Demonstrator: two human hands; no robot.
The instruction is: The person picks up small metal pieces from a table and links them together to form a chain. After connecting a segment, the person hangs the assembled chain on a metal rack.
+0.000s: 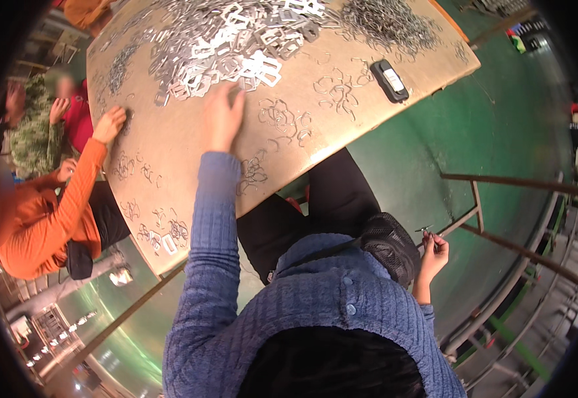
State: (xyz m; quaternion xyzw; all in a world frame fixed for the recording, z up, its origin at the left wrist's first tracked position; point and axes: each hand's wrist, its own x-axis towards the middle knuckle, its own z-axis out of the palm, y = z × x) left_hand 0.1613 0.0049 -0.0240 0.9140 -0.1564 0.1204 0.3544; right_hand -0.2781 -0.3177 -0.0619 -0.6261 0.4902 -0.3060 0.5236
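My left hand (224, 118) reaches over the table to the near edge of a heap of flat silver metal frames (219, 50). Its thumb and fingers are apart, slightly blurred, and I see nothing held in them; the fingertips lie against or just short of the frames. Off to the right, beyond the table edge and low beside my body, my right hand (433, 260) is closed in a pinch. A small thin metal piece (424, 229) sticks out from its fingertips. Thin bent wire hooks (282, 116) lie in loose clusters on the table near my left hand.
The wooden-topped table (176, 139) also bears a dense pile of wire hooks (392, 26) and a black case (390, 81) with a white label. At left, a person in an orange sleeve (80, 192) works at the table edge. Metal rails (514, 184) stand at right.
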